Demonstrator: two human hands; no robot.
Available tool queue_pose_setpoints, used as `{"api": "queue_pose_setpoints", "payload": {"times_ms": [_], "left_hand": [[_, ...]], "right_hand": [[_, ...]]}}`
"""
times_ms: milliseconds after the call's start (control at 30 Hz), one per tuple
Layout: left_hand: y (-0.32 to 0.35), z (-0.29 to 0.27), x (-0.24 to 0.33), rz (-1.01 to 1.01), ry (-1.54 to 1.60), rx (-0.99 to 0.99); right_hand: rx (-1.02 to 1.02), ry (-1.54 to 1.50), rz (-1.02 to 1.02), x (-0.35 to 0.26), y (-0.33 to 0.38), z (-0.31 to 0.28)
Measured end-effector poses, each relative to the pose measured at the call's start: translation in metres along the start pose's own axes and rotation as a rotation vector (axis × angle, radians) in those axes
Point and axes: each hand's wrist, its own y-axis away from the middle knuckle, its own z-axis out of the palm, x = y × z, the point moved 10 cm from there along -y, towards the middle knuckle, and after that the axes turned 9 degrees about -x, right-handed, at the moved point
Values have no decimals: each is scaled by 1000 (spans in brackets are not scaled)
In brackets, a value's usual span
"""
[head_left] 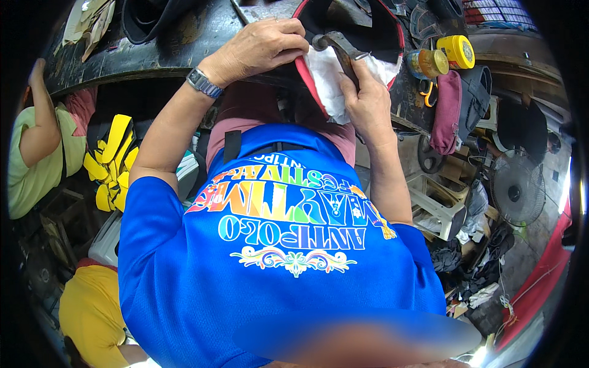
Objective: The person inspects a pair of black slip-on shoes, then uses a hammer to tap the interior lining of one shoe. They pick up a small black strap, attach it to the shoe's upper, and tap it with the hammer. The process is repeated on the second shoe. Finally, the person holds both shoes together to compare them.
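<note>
A black shoe upper with a red rim (374,34) and white lining (328,80) lies on the edge of a dark, worn workbench (184,43). My left hand (257,49), with a metal watch on its wrist, presses down on the upper's left side. My right hand (365,101) grips a dark metal tool (340,52) whose tip lies against the white lining, and its fingers also pinch that lining. My blue printed shirt fills the lower middle of the view.
Two yellow-lidded jars (445,55), a maroon pouch (446,113) and orange-handled scissors (426,92) sit at the bench's right. Yellow sole pieces (113,162) are stacked at left beside a person in a green shirt (37,147). A fan (518,187) stands at right.
</note>
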Motion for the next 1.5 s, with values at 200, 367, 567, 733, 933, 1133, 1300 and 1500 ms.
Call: {"api": "queue_pose_setpoints", "payload": {"times_ms": [200,367,567,733,933,1133,1300,1500], "left_hand": [[14,2,-9,-77,243,45],[21,-1,0,-47,129,148],[21,-4,3,-41,152,223],[22,-3,6,-35,181,232],[24,3,6,-69,202,220],[27,4,4,-101,205,241],[24,5,2,-105,193,241],[30,1,5,-92,142,316]], "right_hand": [[-21,-74,79,4,-4,-7],[261,-371,-76,-8,4,-34],[50,136,25,-8,-7,-13],[264,-127,-127,-9,-13,-35],[20,187,-60,-10,-42,-4],[186,-196,-133,-23,-21,-25],[-42,128,0,-23,-38,5],[127,-139,-208,-34,-10,-19]]}}
